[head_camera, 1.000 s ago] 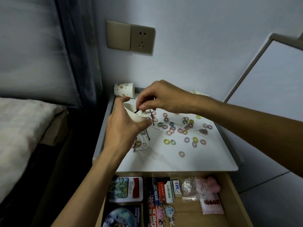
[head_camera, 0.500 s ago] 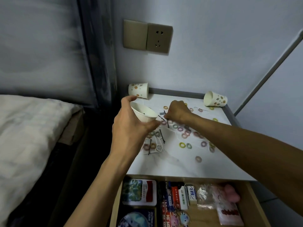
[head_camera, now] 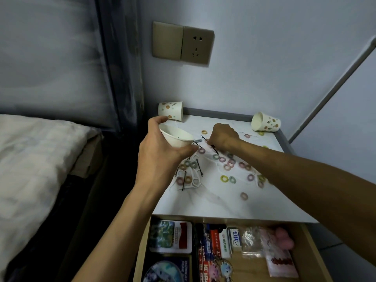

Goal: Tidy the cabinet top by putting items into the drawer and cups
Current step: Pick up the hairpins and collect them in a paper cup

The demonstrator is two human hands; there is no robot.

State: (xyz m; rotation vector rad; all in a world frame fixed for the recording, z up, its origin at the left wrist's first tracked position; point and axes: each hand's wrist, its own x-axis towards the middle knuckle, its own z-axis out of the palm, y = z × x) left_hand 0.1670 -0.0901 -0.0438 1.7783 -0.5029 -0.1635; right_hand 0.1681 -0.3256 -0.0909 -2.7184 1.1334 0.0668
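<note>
Cabinet top with hair rings, left grip around paper cup, right grip tight on hairpin.

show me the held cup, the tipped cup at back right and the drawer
held cup (head_camera: 173,132), head view, inner wall
tipped cup (head_camera: 268,124), head view, dotted side
drawer (head_camera: 313,253), head view, right wall

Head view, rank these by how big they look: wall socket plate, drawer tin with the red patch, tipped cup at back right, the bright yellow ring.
wall socket plate
tin
tipped cup
yellow ring
The tin is nearest the camera.
</note>
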